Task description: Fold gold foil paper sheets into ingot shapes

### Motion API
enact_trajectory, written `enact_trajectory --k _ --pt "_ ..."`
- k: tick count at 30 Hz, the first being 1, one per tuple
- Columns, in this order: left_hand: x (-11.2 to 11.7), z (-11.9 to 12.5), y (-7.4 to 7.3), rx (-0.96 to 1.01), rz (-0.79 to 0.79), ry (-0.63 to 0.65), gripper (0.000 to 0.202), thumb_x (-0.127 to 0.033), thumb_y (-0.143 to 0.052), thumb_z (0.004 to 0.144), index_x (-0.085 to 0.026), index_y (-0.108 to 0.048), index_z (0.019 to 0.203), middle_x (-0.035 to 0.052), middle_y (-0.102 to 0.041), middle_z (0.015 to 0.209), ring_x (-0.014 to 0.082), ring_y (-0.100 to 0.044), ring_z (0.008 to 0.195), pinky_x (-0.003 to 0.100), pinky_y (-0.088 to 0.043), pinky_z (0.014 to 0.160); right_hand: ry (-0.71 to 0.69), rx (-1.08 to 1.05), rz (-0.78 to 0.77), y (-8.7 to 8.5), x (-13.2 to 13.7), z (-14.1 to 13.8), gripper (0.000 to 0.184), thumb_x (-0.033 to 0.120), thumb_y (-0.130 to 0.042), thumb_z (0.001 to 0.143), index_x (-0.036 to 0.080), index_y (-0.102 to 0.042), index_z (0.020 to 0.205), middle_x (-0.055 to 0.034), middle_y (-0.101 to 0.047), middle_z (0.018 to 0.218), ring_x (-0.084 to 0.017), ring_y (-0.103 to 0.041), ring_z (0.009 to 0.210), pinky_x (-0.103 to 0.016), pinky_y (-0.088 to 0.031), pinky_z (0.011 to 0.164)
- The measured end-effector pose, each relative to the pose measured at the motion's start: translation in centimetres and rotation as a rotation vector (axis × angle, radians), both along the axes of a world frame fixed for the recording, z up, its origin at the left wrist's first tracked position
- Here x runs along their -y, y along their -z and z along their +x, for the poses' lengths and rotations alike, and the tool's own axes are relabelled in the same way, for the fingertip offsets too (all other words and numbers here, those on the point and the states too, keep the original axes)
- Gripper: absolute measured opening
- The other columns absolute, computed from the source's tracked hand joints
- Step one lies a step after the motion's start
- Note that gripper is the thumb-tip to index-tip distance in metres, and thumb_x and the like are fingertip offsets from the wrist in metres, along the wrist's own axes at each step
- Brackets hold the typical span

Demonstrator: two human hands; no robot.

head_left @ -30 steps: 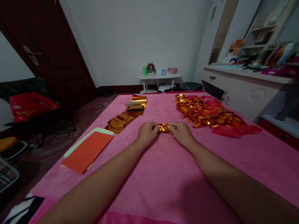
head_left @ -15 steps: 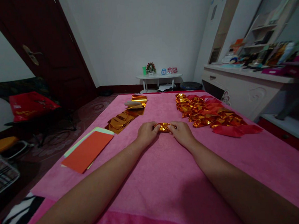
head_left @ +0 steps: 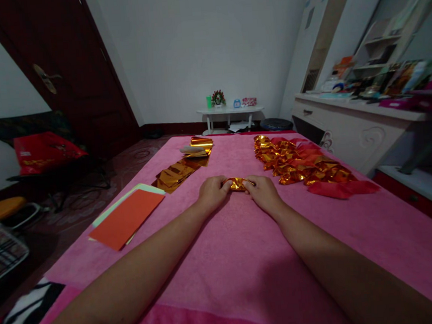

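Note:
A small piece of shiny gold foil paper (head_left: pixel 237 184) is stretched between my two hands over the pink blanket (head_left: pixel 222 246). My left hand (head_left: pixel 214 191) pinches its left end, thumb against fingers. Its right end is gripped the same way by my right hand (head_left: pixel 262 191). The foil looks creased, with its ends hidden in my fingers. To the right lie rows of twisted gold foil pieces (head_left: pixel 286 159), with red twisted pieces (head_left: pixel 341 189) at their near side. Flat gold foil sheets (head_left: pixel 175 175) are fanned out beyond my left hand.
Orange paper (head_left: pixel 128 219) lies over pale green and yellow sheets at the left. A gold roll (head_left: pixel 201 142) sits at the far left of the blanket. Beyond stand a small white table (head_left: pixel 230 110) and, at right, a cluttered dresser (head_left: pixel 347 116). A chair holds a red bag (head_left: pixel 47 153).

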State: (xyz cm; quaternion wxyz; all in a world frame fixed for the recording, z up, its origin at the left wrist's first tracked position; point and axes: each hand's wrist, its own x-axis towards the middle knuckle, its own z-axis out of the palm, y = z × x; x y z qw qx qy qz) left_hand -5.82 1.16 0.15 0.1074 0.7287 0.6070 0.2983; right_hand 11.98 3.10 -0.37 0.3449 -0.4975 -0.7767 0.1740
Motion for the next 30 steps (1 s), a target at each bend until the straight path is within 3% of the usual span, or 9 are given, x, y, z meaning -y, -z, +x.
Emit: enact_trajectory --k 30 --pt "0.07 -0.03 0.02 0.013 0.017 0.016 0.035 -0.039 -0.043 0.087 -0.017 -0.065 0.073 0.0033 -0.064 0.069 0.0142 -0.053 0.063 0.024 -0.031 0.056 -0.002 -0.005 -0.014 -0.07 0.1 -0.08 0.026 0.029 -0.044 0.083 0.018 -0.062 0.068 -0.0014 -0.063 0.059 -0.014 -0.054 0.054 -0.023 -0.033 0.052"
